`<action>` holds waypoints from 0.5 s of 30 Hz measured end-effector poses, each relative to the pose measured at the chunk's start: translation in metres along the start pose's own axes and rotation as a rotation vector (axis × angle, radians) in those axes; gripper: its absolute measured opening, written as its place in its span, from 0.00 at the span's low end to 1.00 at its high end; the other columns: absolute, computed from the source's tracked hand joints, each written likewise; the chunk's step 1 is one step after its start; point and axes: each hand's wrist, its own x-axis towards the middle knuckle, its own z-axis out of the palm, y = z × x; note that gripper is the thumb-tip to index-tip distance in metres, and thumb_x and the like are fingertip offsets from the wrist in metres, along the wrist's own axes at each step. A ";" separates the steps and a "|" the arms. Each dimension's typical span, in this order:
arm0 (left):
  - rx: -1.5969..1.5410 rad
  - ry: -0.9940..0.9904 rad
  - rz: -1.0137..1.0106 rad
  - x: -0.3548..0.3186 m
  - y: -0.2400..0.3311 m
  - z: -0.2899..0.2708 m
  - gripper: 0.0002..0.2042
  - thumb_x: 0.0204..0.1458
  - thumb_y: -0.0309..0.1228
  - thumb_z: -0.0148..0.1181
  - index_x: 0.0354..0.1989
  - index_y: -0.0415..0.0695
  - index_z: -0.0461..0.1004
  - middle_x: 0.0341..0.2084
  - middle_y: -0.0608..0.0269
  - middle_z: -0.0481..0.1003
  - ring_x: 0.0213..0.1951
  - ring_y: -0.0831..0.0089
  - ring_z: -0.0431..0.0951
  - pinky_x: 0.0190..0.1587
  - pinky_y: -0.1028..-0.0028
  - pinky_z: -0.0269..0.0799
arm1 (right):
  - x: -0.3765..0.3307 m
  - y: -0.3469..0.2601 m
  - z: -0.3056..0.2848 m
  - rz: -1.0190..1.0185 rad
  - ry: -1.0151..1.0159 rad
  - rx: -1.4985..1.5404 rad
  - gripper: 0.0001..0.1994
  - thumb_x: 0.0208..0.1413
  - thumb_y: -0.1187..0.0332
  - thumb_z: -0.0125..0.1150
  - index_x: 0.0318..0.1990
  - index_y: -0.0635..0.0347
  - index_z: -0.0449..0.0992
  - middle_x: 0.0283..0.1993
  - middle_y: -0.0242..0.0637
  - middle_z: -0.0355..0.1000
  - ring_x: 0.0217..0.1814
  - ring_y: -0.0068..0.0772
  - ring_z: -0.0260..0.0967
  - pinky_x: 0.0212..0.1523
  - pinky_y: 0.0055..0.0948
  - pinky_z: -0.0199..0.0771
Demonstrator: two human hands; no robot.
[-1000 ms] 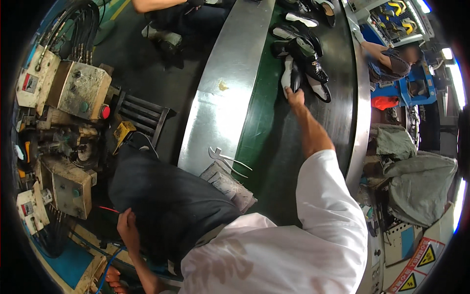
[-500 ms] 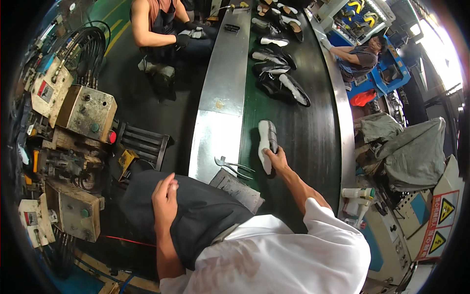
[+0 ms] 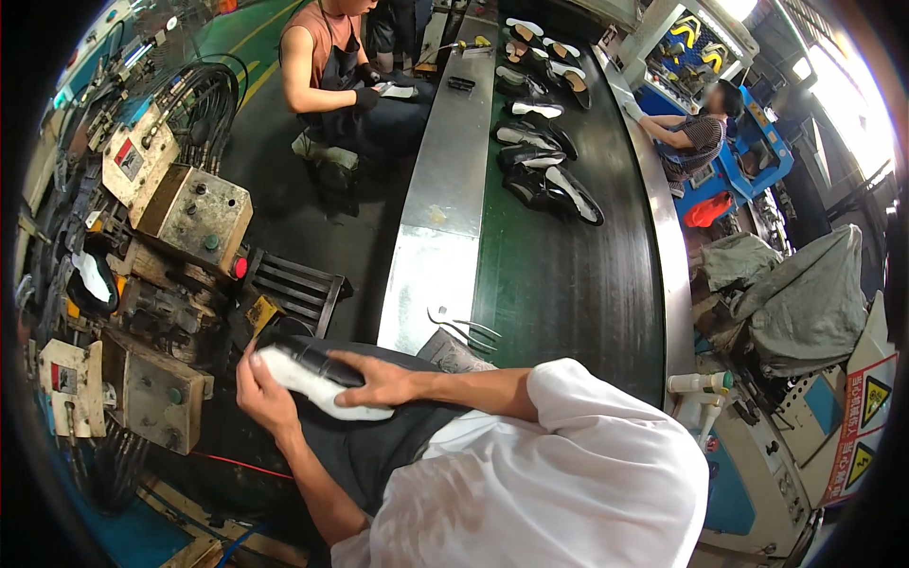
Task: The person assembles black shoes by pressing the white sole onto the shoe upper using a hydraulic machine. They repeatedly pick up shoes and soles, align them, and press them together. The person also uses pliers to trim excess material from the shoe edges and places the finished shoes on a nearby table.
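Over my lap is a black shoe (image 3: 305, 382) with its white sole turned up toward me. My left hand (image 3: 264, 398) is closed round one end of it, with a finger along the tip. On the other end, my right hand (image 3: 377, 381) grips the side, its thumb on the white sole. The fingers under the shoe are partly hidden. Just beyond my right forearm, lasting pincers (image 3: 458, 325) lie on the metal ledge (image 3: 417, 284) beside a worn grey block (image 3: 456, 354), which my arm partly covers.
Several black shoes (image 3: 530, 142) lie on the dark conveyor belt (image 3: 606, 275) ahead. A soiled machine (image 3: 194, 213) with hoses and a red button stands on the left, with a shoe (image 3: 92, 282) at it. Co-workers sit at far left (image 3: 327, 85) and stand at right (image 3: 696, 137).
My right hand has brought the shoe from the belt leftward to my lap. My left hand, free before, has taken hold of its other end.
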 end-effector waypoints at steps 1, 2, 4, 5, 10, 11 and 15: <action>0.107 0.059 0.057 -0.011 -0.005 -0.007 0.16 0.74 0.32 0.52 0.54 0.32 0.82 0.44 0.40 0.84 0.45 0.45 0.85 0.51 0.54 0.79 | 0.002 0.008 0.008 -0.007 -0.048 -0.013 0.55 0.58 0.42 0.71 0.80 0.74 0.51 0.77 0.71 0.61 0.81 0.60 0.60 0.80 0.40 0.60; 0.145 0.077 0.034 -0.022 -0.010 -0.015 0.16 0.74 0.32 0.51 0.54 0.32 0.81 0.45 0.39 0.83 0.46 0.42 0.84 0.50 0.53 0.78 | 0.004 0.014 0.016 -0.003 -0.091 -0.050 0.55 0.58 0.42 0.71 0.81 0.73 0.52 0.76 0.70 0.61 0.80 0.61 0.61 0.79 0.41 0.61; 0.208 0.063 0.039 -0.038 -0.021 -0.029 0.18 0.76 0.34 0.48 0.58 0.34 0.80 0.47 0.39 0.83 0.48 0.43 0.84 0.52 0.54 0.78 | 0.010 0.013 0.016 -0.044 -0.159 -0.243 0.52 0.59 0.44 0.71 0.81 0.68 0.53 0.75 0.68 0.62 0.75 0.64 0.65 0.77 0.44 0.63; 0.215 0.001 0.043 -0.040 -0.017 -0.037 0.18 0.76 0.32 0.48 0.59 0.32 0.79 0.48 0.38 0.81 0.50 0.42 0.82 0.54 0.53 0.76 | 0.008 0.008 0.021 -0.183 -0.051 -0.278 0.50 0.61 0.48 0.71 0.81 0.66 0.53 0.74 0.66 0.61 0.72 0.65 0.68 0.74 0.46 0.67; 0.193 -0.192 0.157 -0.030 0.023 -0.044 0.17 0.75 0.30 0.47 0.58 0.30 0.77 0.48 0.38 0.78 0.50 0.42 0.80 0.53 0.52 0.75 | 0.049 -0.063 0.007 -0.424 -0.038 -0.385 0.34 0.68 0.57 0.64 0.72 0.76 0.65 0.66 0.65 0.70 0.68 0.68 0.70 0.68 0.52 0.72; 0.226 -0.172 0.150 -0.028 0.022 -0.041 0.16 0.75 0.29 0.48 0.57 0.29 0.77 0.47 0.38 0.78 0.49 0.41 0.80 0.52 0.52 0.75 | 0.052 -0.063 0.009 -0.435 -0.008 -0.358 0.32 0.69 0.59 0.62 0.70 0.77 0.66 0.65 0.66 0.72 0.67 0.68 0.71 0.67 0.53 0.73; 0.297 -0.102 0.123 -0.028 0.010 -0.026 0.14 0.74 0.28 0.49 0.56 0.29 0.77 0.46 0.39 0.78 0.48 0.40 0.80 0.51 0.52 0.76 | 0.058 -0.047 0.031 -0.479 0.149 -0.268 0.24 0.72 0.66 0.53 0.68 0.77 0.69 0.63 0.66 0.74 0.63 0.69 0.74 0.65 0.55 0.74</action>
